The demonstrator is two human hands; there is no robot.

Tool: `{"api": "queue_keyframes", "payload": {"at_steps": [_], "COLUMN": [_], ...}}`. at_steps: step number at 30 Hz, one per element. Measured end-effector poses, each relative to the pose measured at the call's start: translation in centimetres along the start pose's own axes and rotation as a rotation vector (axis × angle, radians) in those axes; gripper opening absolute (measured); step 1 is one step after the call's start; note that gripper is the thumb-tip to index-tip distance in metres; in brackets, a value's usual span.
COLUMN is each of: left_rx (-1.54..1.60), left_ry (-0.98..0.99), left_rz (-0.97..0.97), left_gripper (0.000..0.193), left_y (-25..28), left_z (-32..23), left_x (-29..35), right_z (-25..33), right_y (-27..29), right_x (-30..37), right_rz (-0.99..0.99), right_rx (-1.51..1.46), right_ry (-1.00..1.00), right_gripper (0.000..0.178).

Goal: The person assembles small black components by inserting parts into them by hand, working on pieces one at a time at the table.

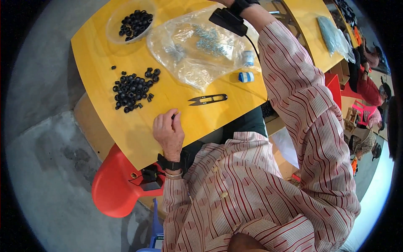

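Note:
My left hand (168,133) rests at the table's near edge, thumb and forefinger pinched on a small black bead (173,116) that is mostly hidden. Just beyond it lies a loose pile of black beads (130,90). My right arm reaches far up past the table's right side. Only a sliver of my right hand (225,1) shows at the top edge, its fingers out of the frame. Between the arms, a pair of black thread snips (208,99) lies flat. Behind them is a clear plastic bag (184,69) with small pale blue beads (214,42) on or in it.
A clear round tub (110,28) of black beads stands at the far left of the yellow table (126,145). Two blue-and-white spools (246,77) sit at its right. A red stool (111,189) is at lower left. Other people (371,90) sit at far right.

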State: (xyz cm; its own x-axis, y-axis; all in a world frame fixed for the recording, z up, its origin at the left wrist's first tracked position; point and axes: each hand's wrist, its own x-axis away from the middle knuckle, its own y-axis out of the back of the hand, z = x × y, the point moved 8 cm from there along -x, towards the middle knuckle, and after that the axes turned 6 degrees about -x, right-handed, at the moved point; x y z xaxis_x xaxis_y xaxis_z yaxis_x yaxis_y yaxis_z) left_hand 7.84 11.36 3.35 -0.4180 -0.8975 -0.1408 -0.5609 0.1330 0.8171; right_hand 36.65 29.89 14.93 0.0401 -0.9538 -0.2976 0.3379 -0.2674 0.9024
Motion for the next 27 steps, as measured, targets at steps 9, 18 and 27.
{"api": "queue_keyframes", "payload": {"at_steps": [9,18,27], "left_rx": [0.037,0.154,-0.038], "left_ry": [-0.020,0.071,-0.190], "left_rz": [-0.085,-0.053,0.067], "left_gripper": [0.010,0.011,0.015], "left_y": [1.3,0.8,0.5], "left_z": [1.4,0.6,-1.8], "left_x": [0.8,0.3,-2.0], "right_z": [6.7,13.7,11.4], "right_y": [-1.2,-5.8,-7.1], "right_x": [0.1,15.3,17.5], "right_rz": [0.093,0.236,0.112], "right_rx": [-0.021,0.024,-0.100], "right_ry": [-0.028,0.317,0.157], "right_gripper": [0.023,0.022,0.023]}}
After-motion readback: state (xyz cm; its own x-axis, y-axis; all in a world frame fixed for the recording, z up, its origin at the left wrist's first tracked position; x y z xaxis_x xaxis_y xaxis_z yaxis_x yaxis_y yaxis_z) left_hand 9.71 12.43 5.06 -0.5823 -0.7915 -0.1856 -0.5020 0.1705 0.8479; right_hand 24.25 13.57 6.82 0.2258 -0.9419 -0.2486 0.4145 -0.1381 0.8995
